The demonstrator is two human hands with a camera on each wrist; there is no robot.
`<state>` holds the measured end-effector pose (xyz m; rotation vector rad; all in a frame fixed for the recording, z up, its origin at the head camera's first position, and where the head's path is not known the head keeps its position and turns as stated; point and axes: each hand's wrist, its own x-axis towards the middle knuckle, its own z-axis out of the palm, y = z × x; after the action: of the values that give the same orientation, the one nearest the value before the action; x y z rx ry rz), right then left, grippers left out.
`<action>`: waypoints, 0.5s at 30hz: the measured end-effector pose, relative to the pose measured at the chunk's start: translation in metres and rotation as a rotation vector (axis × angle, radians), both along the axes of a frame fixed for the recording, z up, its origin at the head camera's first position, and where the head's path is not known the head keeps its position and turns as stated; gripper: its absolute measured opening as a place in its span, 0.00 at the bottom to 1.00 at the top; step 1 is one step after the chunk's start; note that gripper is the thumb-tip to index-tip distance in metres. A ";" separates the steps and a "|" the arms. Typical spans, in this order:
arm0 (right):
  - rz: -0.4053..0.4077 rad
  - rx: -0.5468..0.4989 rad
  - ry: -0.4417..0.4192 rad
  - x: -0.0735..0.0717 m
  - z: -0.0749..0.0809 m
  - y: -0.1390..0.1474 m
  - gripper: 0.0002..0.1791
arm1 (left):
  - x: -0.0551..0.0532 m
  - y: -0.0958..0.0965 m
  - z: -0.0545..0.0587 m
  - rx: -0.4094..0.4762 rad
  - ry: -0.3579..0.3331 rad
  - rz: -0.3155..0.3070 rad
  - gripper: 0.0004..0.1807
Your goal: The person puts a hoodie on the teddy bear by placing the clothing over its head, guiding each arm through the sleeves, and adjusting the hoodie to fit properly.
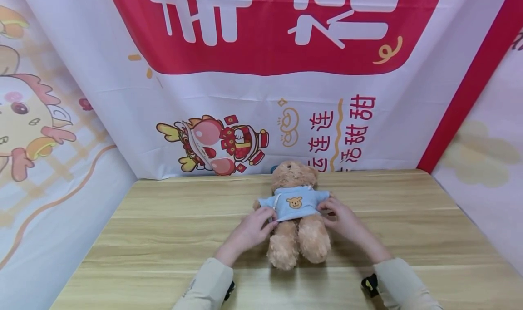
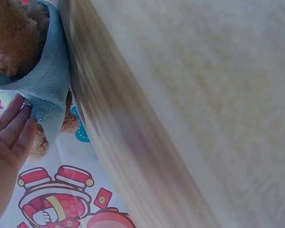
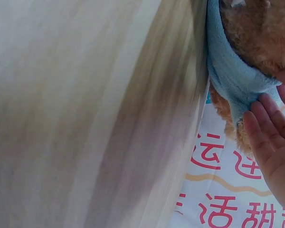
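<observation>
A brown teddy bear [image 1: 286, 248] lies on its back on the wooden table, its head toward the back wall and its legs toward me. It wears a light blue shirt [image 1: 304, 196] with a small bear face on the front. At the shirt's lower left edge, my left hand [image 1: 255, 224] pinches the hem between thumb and fingers. My right hand [image 1: 346, 220] pinches the opposite side of the hem, beside the bear's sleeve. Both wrist views show the blue cloth [image 2: 47, 102] at the fingertips; in the right wrist view the hem [image 3: 256, 80] runs between thumb and fingers.
The wooden table [image 1: 171, 228] extends to both sides of the bear. Behind it hangs a white and red printed cloth [image 1: 261, 85], meeting the table's back edge near the bear's head. Printed cloths also hang at the left [image 1: 61, 142] and right [image 1: 486, 164].
</observation>
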<state>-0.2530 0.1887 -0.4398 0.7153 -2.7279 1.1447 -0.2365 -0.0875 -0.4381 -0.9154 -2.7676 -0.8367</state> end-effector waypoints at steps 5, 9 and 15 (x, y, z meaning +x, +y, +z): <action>0.039 -0.029 -0.014 -0.001 -0.003 0.004 0.09 | 0.001 -0.001 0.000 0.007 -0.023 -0.012 0.04; 0.054 -0.054 -0.056 -0.004 -0.005 0.007 0.10 | 0.001 -0.001 -0.001 0.005 -0.040 -0.012 0.03; 0.052 -0.070 -0.071 -0.004 -0.005 0.004 0.07 | 0.001 0.000 0.002 -0.014 -0.056 0.023 0.04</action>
<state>-0.2566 0.1931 -0.4450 0.7551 -2.7261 1.2940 -0.2358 -0.0871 -0.4365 -0.8732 -2.8292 -0.8540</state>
